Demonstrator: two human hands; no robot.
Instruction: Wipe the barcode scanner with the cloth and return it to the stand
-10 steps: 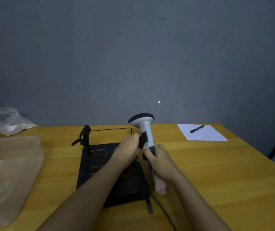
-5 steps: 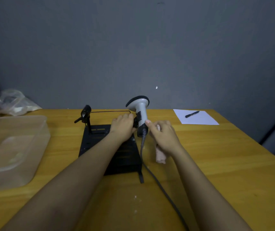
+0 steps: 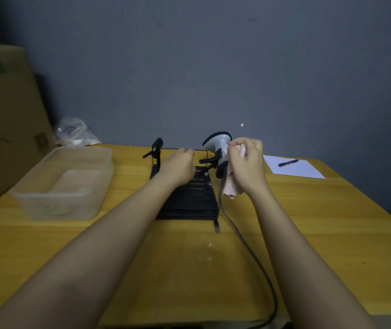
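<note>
The barcode scanner, light grey with a black cap, stands upright in the clamp at the right rear of the black stand. My right hand is closed on a pale pink cloth and presses it against the scanner's right side; the cloth's end hangs below the hand. My left hand lies palm-down on the stand's base, left of the scanner and apart from it. Its fingers curl at the rear wire rail, and a grip cannot be made out.
The scanner's grey cable runs toward me past the table's front edge. A clear plastic tub sits at left, with a plastic bag behind it. A pen lies on white paper at right rear. The stand's left post carries a clip.
My left hand has let go near the scanner's clamp and shifted left onto the stand base. My right hand has risen with the cloth up the scanner's side. The camera has tilted.
</note>
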